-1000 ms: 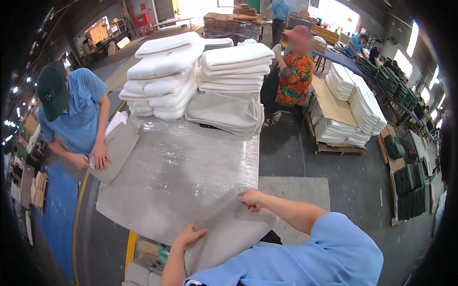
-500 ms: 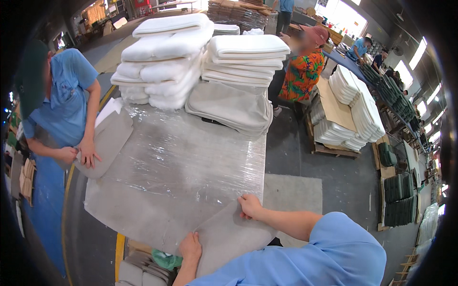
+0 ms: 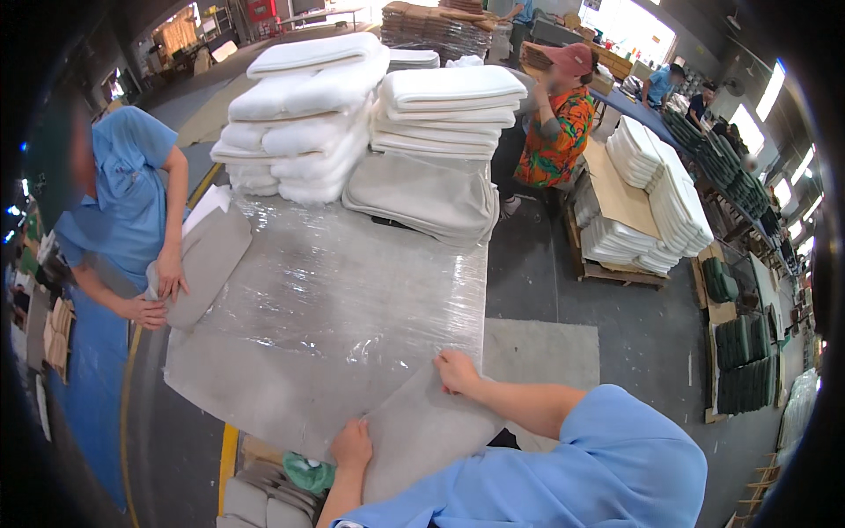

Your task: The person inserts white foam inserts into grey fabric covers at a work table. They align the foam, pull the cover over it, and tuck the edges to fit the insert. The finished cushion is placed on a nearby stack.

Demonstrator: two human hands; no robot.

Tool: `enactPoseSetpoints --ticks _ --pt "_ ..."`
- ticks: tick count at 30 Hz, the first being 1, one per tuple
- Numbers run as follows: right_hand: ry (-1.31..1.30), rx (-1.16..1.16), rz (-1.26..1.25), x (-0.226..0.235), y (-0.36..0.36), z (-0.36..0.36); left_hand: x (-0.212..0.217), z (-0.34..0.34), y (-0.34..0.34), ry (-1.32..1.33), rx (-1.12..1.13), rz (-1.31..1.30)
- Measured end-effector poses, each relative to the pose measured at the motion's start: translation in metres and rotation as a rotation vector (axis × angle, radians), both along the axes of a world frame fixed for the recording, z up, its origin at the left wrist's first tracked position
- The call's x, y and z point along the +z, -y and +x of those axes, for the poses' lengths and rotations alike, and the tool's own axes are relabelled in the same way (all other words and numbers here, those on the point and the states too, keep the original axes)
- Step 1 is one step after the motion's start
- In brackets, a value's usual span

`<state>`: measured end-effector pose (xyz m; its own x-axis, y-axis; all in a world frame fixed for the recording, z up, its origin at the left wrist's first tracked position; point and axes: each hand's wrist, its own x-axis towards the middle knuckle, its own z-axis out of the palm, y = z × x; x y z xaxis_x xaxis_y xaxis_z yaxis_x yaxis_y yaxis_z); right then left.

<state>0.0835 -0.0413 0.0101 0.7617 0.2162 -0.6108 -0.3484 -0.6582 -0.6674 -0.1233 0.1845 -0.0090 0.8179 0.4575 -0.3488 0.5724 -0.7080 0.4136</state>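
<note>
A grey fabric cover [image 3: 431, 431] lies over the near right corner of the table, close against my body. My left hand [image 3: 352, 443] is closed on its left edge, fingers curled over the fabric. At its far right corner my right hand [image 3: 458, 371] pinches the fabric; a small spot of red shows under those fingers. Whether anything is inside the cover cannot be seen. Beneath it is the table [image 3: 264, 370], topped with grey material and clear plastic film.
White padding stacks [image 3: 308, 114] and folded grey covers [image 3: 422, 194] stand at the table's far side. At left, a co-worker [image 3: 132, 194] handles another grey piece [image 3: 211, 264]. Grey pieces [image 3: 264, 497] and a green bag [image 3: 308, 473] sit below the near edge. A loaded pallet [image 3: 616, 277] stands right.
Both my hands keep their grip on the grey cover and have barely shifted. The co-worker's lower hand has moved right and down along the other grey piece.
</note>
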Motion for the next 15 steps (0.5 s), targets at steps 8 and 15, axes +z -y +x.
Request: enactPoseSetpoints --ticks 8,15 --pt "0.229 0.788 -0.004 0.074 0.057 -0.018 0.064 -0.082 -0.025 0.015 -0.005 -0.511" --pt "0.163 1.031 -0.112 0.027 0.100 -0.033 0.050 -0.116 0.001 0.080 0.114 -0.809"
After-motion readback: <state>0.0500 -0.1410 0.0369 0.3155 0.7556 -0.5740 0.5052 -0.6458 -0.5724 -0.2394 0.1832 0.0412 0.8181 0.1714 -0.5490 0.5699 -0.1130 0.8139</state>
